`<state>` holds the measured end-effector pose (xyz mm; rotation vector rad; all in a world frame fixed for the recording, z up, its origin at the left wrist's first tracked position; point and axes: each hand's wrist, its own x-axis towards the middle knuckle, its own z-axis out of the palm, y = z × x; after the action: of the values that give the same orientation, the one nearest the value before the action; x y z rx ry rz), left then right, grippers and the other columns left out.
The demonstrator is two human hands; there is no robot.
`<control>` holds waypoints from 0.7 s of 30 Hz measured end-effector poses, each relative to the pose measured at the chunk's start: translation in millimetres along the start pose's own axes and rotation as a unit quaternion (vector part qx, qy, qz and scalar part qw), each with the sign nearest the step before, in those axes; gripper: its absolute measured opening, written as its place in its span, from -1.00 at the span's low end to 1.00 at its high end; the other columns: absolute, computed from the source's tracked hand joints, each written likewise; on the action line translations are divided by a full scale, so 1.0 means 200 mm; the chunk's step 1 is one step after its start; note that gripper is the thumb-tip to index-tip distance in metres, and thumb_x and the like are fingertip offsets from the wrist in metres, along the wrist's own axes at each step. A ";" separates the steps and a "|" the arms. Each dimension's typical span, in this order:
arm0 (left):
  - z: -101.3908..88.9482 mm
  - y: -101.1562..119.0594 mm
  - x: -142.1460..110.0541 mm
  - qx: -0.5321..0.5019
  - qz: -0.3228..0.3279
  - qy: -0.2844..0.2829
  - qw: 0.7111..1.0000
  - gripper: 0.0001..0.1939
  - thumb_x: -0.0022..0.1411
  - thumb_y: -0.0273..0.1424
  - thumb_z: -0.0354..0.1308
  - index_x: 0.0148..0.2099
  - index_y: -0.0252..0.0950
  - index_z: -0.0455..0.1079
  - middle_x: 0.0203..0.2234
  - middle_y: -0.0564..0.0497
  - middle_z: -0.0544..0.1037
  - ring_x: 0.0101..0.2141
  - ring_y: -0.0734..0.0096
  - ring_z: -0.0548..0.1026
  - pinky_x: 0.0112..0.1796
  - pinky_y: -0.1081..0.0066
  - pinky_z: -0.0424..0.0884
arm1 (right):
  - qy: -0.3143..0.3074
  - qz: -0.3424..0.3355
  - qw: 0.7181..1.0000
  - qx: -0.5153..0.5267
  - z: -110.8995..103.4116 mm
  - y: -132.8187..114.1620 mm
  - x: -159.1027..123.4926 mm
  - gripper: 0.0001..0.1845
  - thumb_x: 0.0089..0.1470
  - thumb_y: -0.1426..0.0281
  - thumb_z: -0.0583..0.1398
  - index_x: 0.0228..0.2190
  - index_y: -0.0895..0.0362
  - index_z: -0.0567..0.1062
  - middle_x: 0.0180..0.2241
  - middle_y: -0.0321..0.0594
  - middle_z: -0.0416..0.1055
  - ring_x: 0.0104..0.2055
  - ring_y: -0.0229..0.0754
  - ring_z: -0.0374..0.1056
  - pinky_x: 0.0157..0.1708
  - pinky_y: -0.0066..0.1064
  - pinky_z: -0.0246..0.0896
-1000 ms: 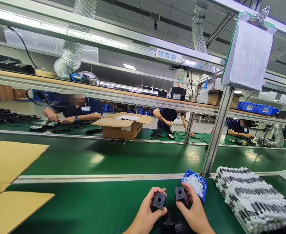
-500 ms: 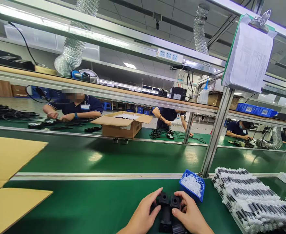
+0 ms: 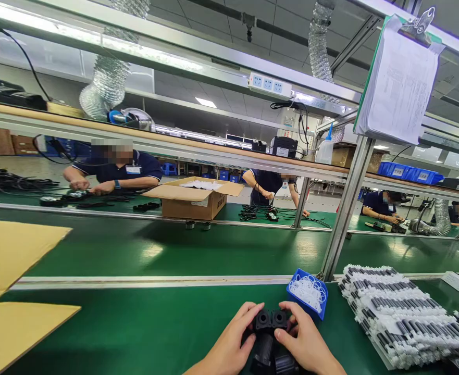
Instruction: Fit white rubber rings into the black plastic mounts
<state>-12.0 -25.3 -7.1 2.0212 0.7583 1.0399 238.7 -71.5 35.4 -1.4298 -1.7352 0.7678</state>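
Two black parts with square ends and round holes stand side by side at the bottom of the view, their square ends touching. My left hand (image 3: 237, 336) has its thumb and fingers closed around the left black part (image 3: 263, 320). On the other side, my right hand (image 3: 305, 336) grips the right black part (image 3: 280, 319) between thumb and fingers. Darker cylindrical black pieces (image 3: 263, 350) show below, between my wrists; whether they belong to the held parts I cannot tell. Just beyond my right hand is a blue bin (image 3: 322, 308) of white rings (image 3: 308, 292).
Stacked rows of black rods with white ends (image 3: 405, 312) lie to the right. Open cardboard flaps (image 3: 29, 333) are at the left. A metal post (image 3: 344, 219) rises behind the bin, holding a clipboard (image 3: 399, 83). Across the belt (image 3: 229, 250), co-workers (image 3: 123, 169) handle cables near an open carton (image 3: 194, 203).
My hands have drawn slightly closer, and the two black parts, apart before, now touch side by side. The whole view has shifted slightly.
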 end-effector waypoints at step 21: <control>0.06 0.11 -0.03 0.057 0.184 -0.229 0.954 -0.55 0.56 -0.10 -0.01 0.35 0.06 0.46 0.09 -0.24 0.57 0.11 -0.05 0.49 0.13 0.05 0.45 | -0.124 0.039 0.977 -0.170 -0.27 -0.14 -0.16 -0.37 -0.29 0.38 0.52 -0.08 -0.07 0.60 -0.23 -0.35 0.52 -0.26 -0.12 0.37 -0.32 -0.39 0.11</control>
<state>-1.2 -45.1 3.3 2.4388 0.2033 0.6800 271.5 -109.8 82.5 -1.6947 -2.0889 0.7413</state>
